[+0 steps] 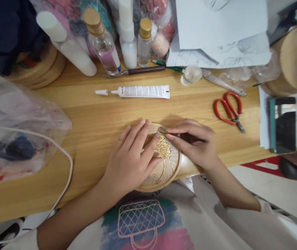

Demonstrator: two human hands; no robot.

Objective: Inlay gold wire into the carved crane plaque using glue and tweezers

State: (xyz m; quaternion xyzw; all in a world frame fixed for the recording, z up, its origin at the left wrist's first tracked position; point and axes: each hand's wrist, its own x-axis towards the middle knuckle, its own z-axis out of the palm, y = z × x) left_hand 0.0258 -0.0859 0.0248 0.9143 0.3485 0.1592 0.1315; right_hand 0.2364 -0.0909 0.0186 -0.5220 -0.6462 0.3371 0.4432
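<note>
A round wooden piece (173, 170) with gold wire petals and drawn lines lies at the table's front edge. My left hand (134, 156) rests on its left side, fingers spread, with the fingertips on the piece near the gold wire (164, 148). At the upper right rim, my right hand (195, 140) pinches dark metal tweezers, whose tips touch the surface close to my left index finger. Any small piece between the tips is too small to tell.
Behind the piece lies a white glue tube (143, 91) beside its cap. Red-handled pliers (229, 108) and a phone (283, 125) are at the right. Bottles (102, 45) and papers (221, 27) line the back. A plastic bag (20, 128) and white cable (71, 166) are left.
</note>
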